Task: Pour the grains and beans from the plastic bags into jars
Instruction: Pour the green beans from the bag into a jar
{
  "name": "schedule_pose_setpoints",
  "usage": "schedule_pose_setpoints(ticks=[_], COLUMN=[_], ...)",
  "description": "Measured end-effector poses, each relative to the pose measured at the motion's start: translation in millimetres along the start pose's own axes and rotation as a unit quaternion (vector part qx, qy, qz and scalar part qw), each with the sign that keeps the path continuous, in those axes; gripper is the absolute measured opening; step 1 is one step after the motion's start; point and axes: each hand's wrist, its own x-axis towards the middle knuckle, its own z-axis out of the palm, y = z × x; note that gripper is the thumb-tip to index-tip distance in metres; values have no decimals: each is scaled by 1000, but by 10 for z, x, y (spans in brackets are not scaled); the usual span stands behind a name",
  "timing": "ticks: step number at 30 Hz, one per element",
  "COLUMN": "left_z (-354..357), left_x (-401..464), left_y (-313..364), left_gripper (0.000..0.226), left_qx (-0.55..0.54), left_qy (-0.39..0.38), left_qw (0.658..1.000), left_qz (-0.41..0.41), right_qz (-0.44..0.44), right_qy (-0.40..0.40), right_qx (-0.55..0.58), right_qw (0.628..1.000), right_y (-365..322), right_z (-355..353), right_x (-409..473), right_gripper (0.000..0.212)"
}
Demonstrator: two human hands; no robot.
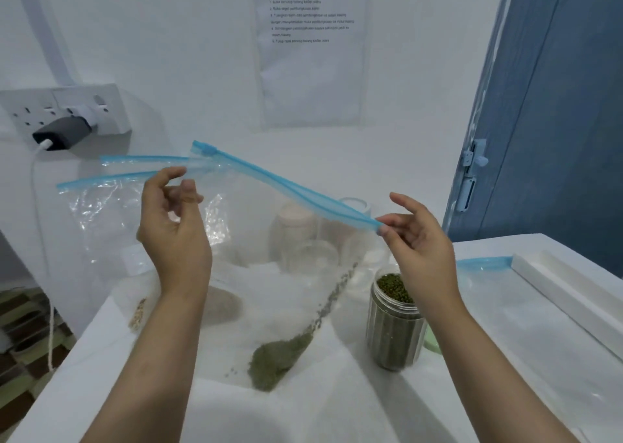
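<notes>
I hold up a clear plastic zip bag point(269, 307) with a blue zip strip point(286, 186) above the white table. A small heap of green beans point(276, 358) lies in its lower corner, and a thin line of beans runs up its right edge. My right hand point(418, 243) pinches the right end of the zip strip. At the left of the bag's open mouth, my left hand point(175, 233) has its fingers curled round the near edge. An open plastic jar point(394, 324), nearly full of green beans, stands just right of the bag, below my right wrist.
Several more jars point(296, 226) stand behind, seen through the bag. Another blue-edged bag point(485, 262) and a long white box point(573, 291) lie at the right. A small bag of pale grains point(138, 314) lies at the left. A wall socket with a charger point(60, 132) hangs at the far left.
</notes>
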Motion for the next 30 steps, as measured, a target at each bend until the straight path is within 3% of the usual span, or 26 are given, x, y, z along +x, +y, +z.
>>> schedule_pose_setpoints(ticks=[5, 13, 24, 30], left_z=[-419, -1012, -1171, -1249], left_x=[159, 470, 721, 528], left_y=[-200, -528, -923, -1065], left_gripper=[9, 9, 12, 28], left_qx=[24, 77, 171, 236], left_qy=[73, 138, 88, 13], left_qw=[997, 984, 957, 948], left_qz=[-33, -80, -219, -213], right_qz=[-10, -25, 25, 43], right_qy=[-30, -94, -65, -81], right_qx=[66, 47, -50, -70], right_qw=[997, 994, 996, 993], right_y=[-95, -103, 509, 683], right_z=[516, 1431, 2328, 2408], right_x=[160, 465, 891, 749], right_gripper=[39, 33, 30, 36])
